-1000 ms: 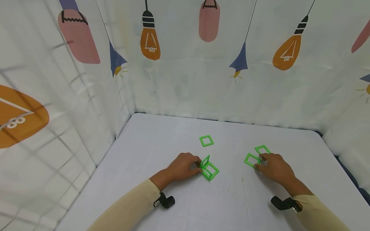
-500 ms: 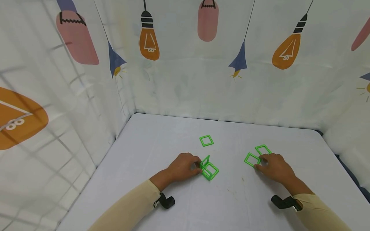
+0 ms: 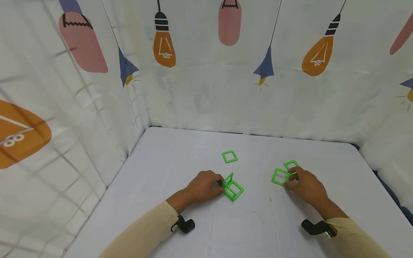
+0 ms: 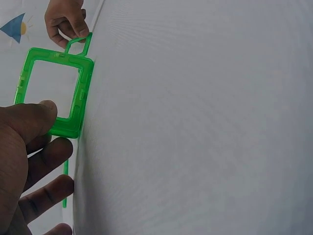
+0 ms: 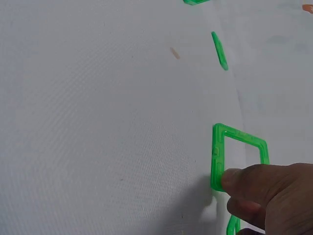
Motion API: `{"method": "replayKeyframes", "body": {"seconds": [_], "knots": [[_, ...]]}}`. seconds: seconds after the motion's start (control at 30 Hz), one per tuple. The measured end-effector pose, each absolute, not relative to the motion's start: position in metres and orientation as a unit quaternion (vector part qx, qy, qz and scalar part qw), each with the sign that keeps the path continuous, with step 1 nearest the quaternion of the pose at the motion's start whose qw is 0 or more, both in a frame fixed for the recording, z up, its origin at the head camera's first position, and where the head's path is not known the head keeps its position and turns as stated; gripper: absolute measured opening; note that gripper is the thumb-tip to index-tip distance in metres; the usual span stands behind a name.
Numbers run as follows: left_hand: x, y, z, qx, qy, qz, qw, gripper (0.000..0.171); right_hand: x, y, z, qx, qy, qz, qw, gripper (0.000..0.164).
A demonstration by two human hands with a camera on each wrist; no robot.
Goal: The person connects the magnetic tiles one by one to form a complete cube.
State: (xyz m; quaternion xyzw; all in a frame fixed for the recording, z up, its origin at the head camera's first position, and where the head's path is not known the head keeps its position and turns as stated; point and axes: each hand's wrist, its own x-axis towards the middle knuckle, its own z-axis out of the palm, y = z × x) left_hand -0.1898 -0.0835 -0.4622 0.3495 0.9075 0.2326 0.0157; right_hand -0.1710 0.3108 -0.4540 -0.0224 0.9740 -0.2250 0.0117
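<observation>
Head view: at nine o'clock from the right grip (image 3: pixel 305 187), pinching one square (image 5: pixel 218 156), stand joined squares (image 4: pixel 84 95) pinched by the nearer left grip (image 3: pixel 205 185).

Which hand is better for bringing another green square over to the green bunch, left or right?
Probably the right hand: it already pinches a green square, while the left hand is busy holding the green bunch.

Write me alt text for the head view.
A person's left grip holds joined green square frames on a white table; the right grip pinches one frame, with another beside it. One more lies apart.
</observation>
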Motion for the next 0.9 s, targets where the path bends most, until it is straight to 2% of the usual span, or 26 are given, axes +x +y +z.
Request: {"method": "replayKeyframes", "body": {"seconds": [0.53, 0.9], "knots": [[-0.191, -0.084, -0.464, 0.346, 0.907, 0.237, 0.017, 0.023, -0.160, 0.302, -0.448, -0.017, 0.968, -0.248, -0.022, 0.035], [-0.192, -0.084, -0.466, 0.352, 0.905, 0.237, 0.010, 0.021, -0.160, 0.294, -0.453, -0.029, 0.967, -0.249, -0.050, 0.030]]}}
